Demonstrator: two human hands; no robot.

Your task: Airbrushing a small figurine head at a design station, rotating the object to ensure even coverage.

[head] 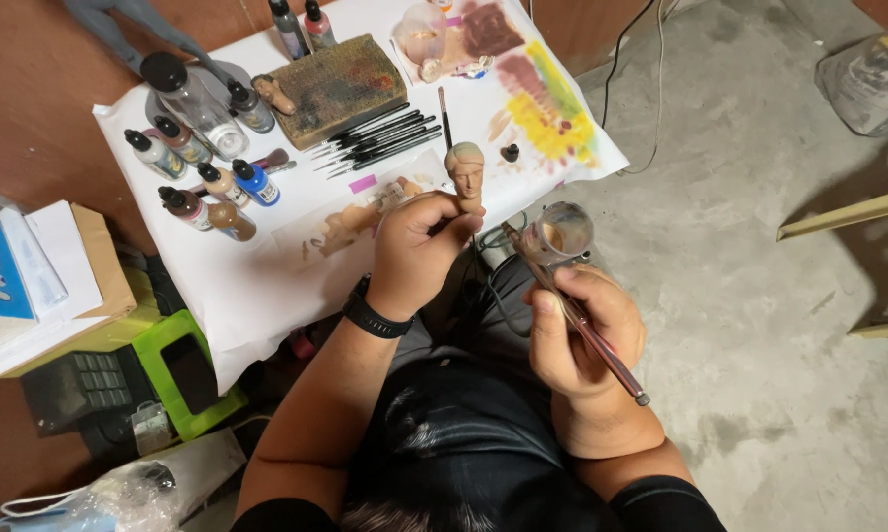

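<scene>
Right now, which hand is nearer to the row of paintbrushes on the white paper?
The left hand. It holds the small model head just below the paintbrushes. The right hand, gripping the airbrush, is farther away, off the paper's edge.

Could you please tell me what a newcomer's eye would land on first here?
Probably the small sculpted figure head held up at centre by the left hand, with the copper-coloured airbrush in the right hand beside it. Behind, small paint bottles and black brushes crowd the paint-smeared white paper.
</scene>
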